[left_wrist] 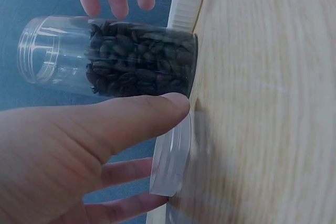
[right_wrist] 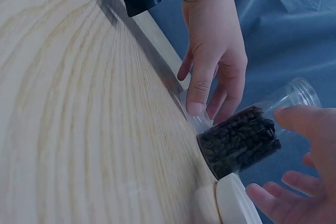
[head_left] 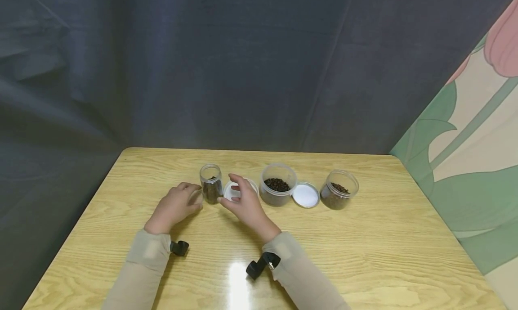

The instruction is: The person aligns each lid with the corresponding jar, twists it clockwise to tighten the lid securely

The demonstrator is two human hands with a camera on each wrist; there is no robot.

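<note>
A clear jar (head_left: 212,186), partly filled with dark coffee beans (left_wrist: 139,59), stands upright and uncapped between the two hands. My left hand (head_left: 173,207) is at its left, with thumb and fingers around a clear lid (left_wrist: 172,156) low on the table; the lid's far side is partly hidden by the hand. On the jar's other side is my right hand (head_left: 247,204), its fingers spread and apart. Its thumb is close to the jar; whether it touches is unclear. Behind this hand a white lid (head_left: 254,185) lies on the table, partly covered.
Farther right stand an uncapped plastic tub (head_left: 278,198) of dark beans and a wider clear jar (head_left: 335,201) with brown beans. A white lid with a metallic rim (head_left: 305,195) lies between them. A dark curtain (head_left: 243,76) hangs behind the wooden table (head_left: 364,256).
</note>
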